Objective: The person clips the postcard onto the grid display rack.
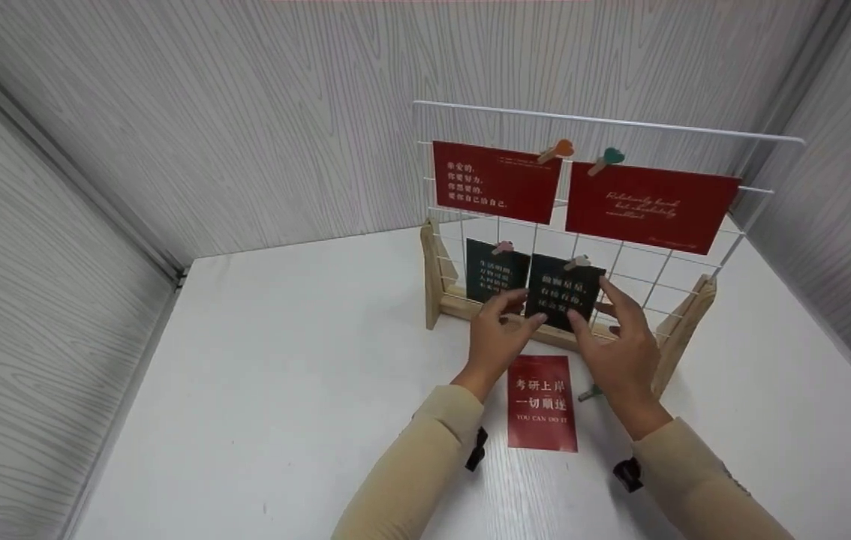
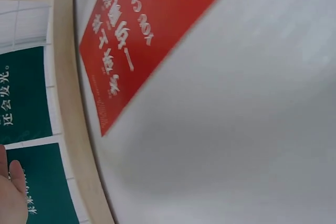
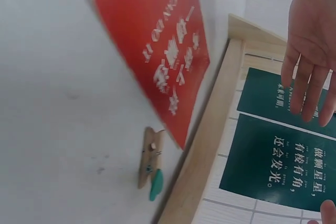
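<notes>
Two dark green cards with white writing hang low on a white wire grid rack (image 1: 613, 120). A pale clip (image 1: 579, 262) is on the right green card (image 1: 562, 289), and a pink clip (image 1: 503, 247) is on the left green card (image 1: 497, 266). My left hand (image 1: 499, 337) is in front of the left card, its fingers (image 3: 310, 90) extended. Beside the right card is my right hand (image 1: 620, 352), index fingertip at its upper right edge and thumb apart from the index; contact is hard to judge.
Higher on the grid, two red cards hang from orange-heart (image 1: 562, 148) and green-heart (image 1: 608, 157) clips. A red card (image 1: 542, 431) lies on the white table before the rack's wooden base (image 1: 433, 277). Near it lies a wooden clip (image 3: 149, 161) with a green heart.
</notes>
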`<state>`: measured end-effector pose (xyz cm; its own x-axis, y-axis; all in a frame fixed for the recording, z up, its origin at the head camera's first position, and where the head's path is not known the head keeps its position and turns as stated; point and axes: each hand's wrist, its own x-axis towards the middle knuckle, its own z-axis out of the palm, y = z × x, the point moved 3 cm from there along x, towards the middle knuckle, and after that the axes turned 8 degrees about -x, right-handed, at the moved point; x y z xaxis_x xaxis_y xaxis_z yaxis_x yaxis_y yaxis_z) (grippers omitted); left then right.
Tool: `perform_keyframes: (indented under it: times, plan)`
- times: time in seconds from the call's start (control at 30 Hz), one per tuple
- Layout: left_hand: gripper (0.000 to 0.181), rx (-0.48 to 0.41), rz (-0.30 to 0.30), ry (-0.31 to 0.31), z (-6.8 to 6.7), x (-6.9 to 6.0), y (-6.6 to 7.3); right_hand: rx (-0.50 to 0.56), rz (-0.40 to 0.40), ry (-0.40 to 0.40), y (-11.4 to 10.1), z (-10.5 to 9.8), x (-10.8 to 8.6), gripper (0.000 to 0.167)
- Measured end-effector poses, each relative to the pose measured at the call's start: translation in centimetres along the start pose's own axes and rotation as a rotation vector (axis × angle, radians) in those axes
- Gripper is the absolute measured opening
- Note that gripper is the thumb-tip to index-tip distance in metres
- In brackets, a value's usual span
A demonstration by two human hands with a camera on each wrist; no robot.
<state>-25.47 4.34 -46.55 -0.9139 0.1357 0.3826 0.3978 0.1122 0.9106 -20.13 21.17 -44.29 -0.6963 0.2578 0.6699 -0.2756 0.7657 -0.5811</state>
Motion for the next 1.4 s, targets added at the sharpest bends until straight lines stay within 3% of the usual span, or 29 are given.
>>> perform_keyframes:
  times: [0.17,0.4,0.6,0.87,1.23,1.4]
  plan:
    - [0.046,0.05,-0.015,-0.059,-0.1,-0.8,-0.9,-0.042,0.008,-0.104,0.7,0.0,-1.0,0.061]
    - [0.057,0.1,-0.168,-0.19,0.0,-2.0,-2.0,-0.096,0.039,-0.237,2.1,0.2,-2.4,0.063]
    - [0.066,0.193,-0.216,-0.266,-0.1,-2.7,-2.7,-0.108,0.105,-0.402,3.0,0.1,-3.3,0.066]
    - [0.075,0.286,-0.322,-0.342,-0.4,-3.4,-3.6,-0.208,0.184,-0.622,4.5,-0.2,-4.3,0.078]
    - [0.082,0.356,-0.388,-0.392,-0.5,-3.8,-4.5,-0.17,0.208,-0.738,6.2,-0.5,-5.1,0.087]
    - [0.081,0.432,-0.349,-0.424,-0.4,-3.8,-4.7,-0.13,0.183,-0.766,6.6,-0.6,-5.1,0.09]
